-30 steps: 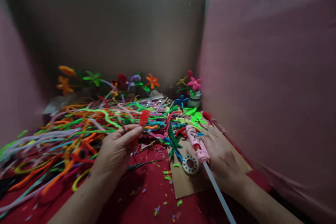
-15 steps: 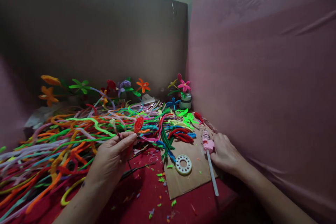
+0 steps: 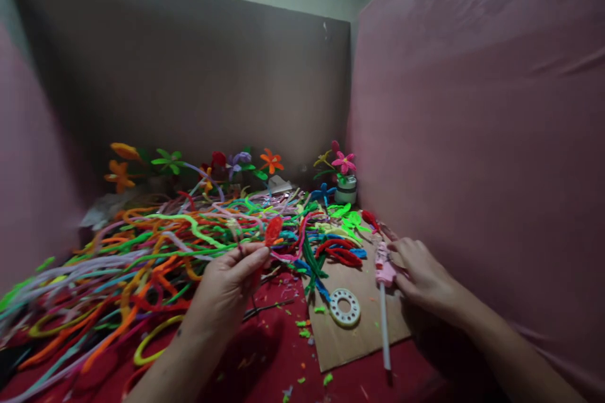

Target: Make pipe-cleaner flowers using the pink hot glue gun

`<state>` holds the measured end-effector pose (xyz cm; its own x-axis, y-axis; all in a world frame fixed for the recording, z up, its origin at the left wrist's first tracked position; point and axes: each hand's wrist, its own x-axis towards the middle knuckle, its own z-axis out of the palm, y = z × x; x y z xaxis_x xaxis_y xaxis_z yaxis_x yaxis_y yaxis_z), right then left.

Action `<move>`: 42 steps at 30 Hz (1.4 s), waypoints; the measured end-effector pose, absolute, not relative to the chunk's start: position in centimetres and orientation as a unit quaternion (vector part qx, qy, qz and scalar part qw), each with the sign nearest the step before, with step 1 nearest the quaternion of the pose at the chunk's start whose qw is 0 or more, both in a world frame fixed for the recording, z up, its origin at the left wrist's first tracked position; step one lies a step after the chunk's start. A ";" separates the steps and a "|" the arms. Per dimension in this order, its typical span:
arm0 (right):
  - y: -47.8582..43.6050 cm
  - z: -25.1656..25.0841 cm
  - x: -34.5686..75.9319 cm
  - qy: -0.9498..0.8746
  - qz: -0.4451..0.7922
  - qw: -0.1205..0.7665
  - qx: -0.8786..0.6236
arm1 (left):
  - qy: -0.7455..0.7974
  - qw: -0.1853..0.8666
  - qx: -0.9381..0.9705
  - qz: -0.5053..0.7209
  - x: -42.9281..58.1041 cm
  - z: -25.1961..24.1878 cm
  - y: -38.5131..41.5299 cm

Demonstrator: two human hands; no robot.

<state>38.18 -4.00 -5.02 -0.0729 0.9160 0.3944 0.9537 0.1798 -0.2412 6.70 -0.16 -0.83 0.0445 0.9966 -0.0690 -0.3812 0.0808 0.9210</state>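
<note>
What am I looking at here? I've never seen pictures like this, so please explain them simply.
No machine here: these are a person's bare hands, and every picture comes from one camera on that person's head. The left hand pinches a red, fuzzy, petal-shaped piece. The right hand is at a pink glue gun with a long whitish stick behind; whether it grips firmly is unclear. On the red surface lie a heap of multicoloured fuzzy stems and a flat brown cardboard sheet bearing a pale, round ring with holes. Colourful fuzzy flowers show behind.
</note>
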 end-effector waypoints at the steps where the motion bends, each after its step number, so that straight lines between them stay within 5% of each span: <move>1: -4.2 -4.3 37.4 -0.725 -0.046 0.273 -0.631 | 0.396 0.616 0.389 0.560 6.8 -0.8 -0.4; 3: -4.5 -2.7 35.0 -0.715 -0.014 0.365 -0.596 | 0.381 0.628 0.410 0.541 7.1 -0.8 -0.8; 8: -3.7 -0.6 26.7 -0.625 0.453 0.499 -0.394 | 0.361 0.658 0.431 0.501 7.7 -0.8 -1.7; 12: -1.7 -0.7 23.4 -0.524 0.615 0.543 -0.226 | 0.322 0.700 0.436 0.466 7.7 -0.9 -2.1; 21: -1.0 -0.9 23.4 -0.542 0.557 0.581 -0.242 | 0.305 0.745 0.431 0.408 7.3 -0.7 -2.2; 32: -0.2 1.2 23.7 -0.560 0.526 0.606 -0.207 | 0.317 0.640 0.475 0.514 7.9 -0.3 -2.1; 42: -0.4 0.0 23.7 -0.600 0.489 0.607 -0.181 | 0.288 0.663 0.462 0.514 8.5 -0.2 -2.9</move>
